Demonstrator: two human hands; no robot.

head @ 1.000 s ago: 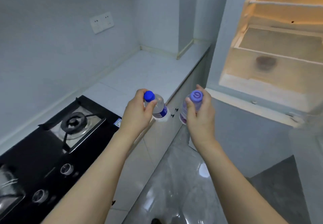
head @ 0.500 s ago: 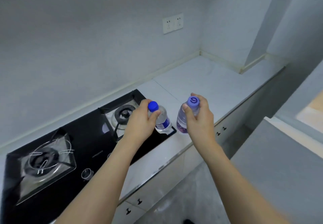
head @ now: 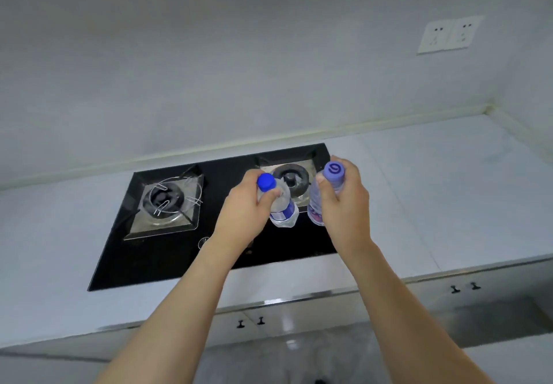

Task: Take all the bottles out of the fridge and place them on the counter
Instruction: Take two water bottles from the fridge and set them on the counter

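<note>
1. Head view, holds: the left hand (head: 245, 204) is gripping a clear bottle with a dark blue cap (head: 279, 202) around its neck and shoulder, fingers curled round it. The right hand (head: 344, 204) is gripping a second bottle with a pale violet cap (head: 321, 201) the same way, high up near the cap. Holding near the top is probably leaving the bases free for setting down.

2. Head view, position: both bottles are hanging in the air, close beside each other but apart, over the right side of the black gas hob (head: 209, 252). Neither is resting on anything yet. The person is facing the desk (head: 449, 204); its bare pale surface to the right of the hob looks like the likely landing spot, since the burner grates would be giving poor footing.

3. Head view, counts: two bottles, two caps, two hands, both occupied. Two burners on the hob. One double wall socket (head: 449, 35). Two pairs of small cabinet knobs under the desk edge. The fridge is not showing.
</note>
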